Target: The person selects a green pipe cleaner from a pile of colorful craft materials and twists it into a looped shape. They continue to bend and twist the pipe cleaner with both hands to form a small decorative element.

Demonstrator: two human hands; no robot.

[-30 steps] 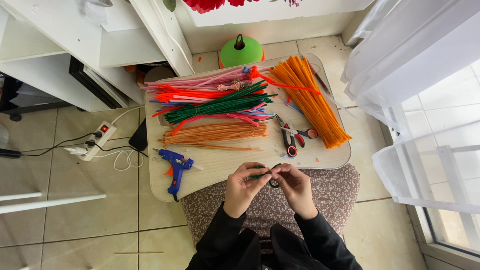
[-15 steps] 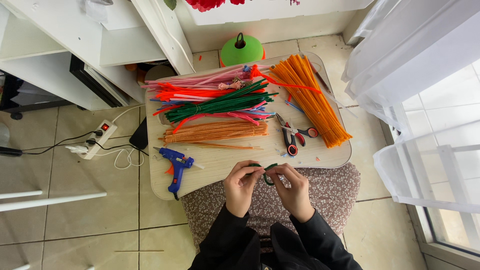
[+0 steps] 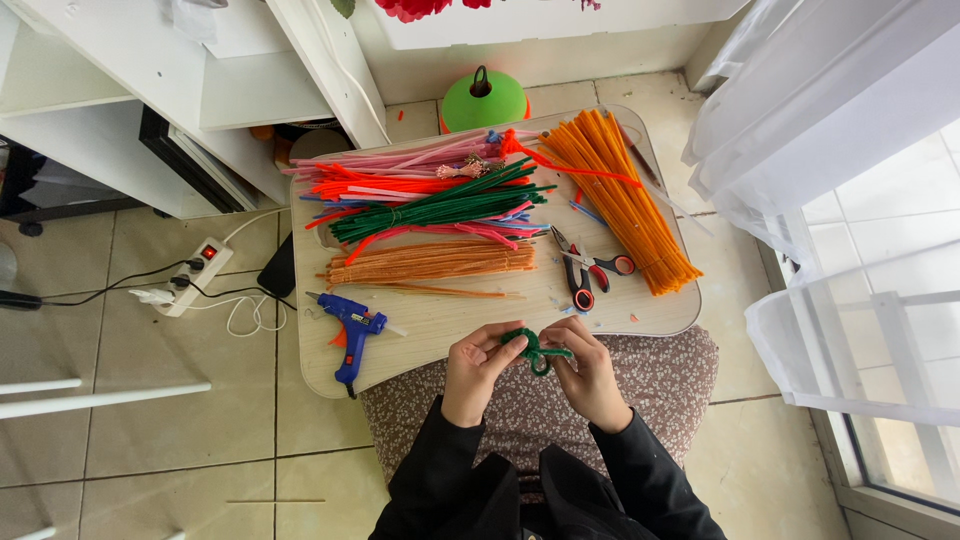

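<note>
A small wooden lap table (image 3: 440,325) is sitting low over a tiled floor (image 3: 180,420), crowded with craft supplies, as a person in dark sleeves is working at its near edge above a floral-patterned cushion (image 3: 660,375). Across the table's far half, bundles of pipe cleaners are lying in bands: a long orange bundle (image 3: 625,200) angling down the right side, pink (image 3: 400,160) and red ones (image 3: 370,187) at the back, a dark green bundle (image 3: 440,208) in the middle and a tan bundle (image 3: 430,262) nearest the worker. A blue glue gun (image 3: 355,333) is resting at the left front corner, and red-handled scissors (image 3: 585,272) are lying just beside the orange bundle. A green dome-shaped object (image 3: 484,100) is standing on the floor beyond the table, and a white power strip (image 3: 190,275) is trailing cables to the left. Both hands are meeting at the table's front edge around a green pipe cleaner piece (image 3: 537,352) bent into a small loop. It is likely feather-light, fuzzy enough to grip without slipping, and soft but wire-cored, so it should hold whatever bend it is given; pinching close on either side of the loop looks the surest hold. The left hand (image 3: 478,368) is pinching one end, thumb and fingertips pressed together on it, while the right hand (image 3: 588,365) is curling its fingers shut on the other side.
</note>
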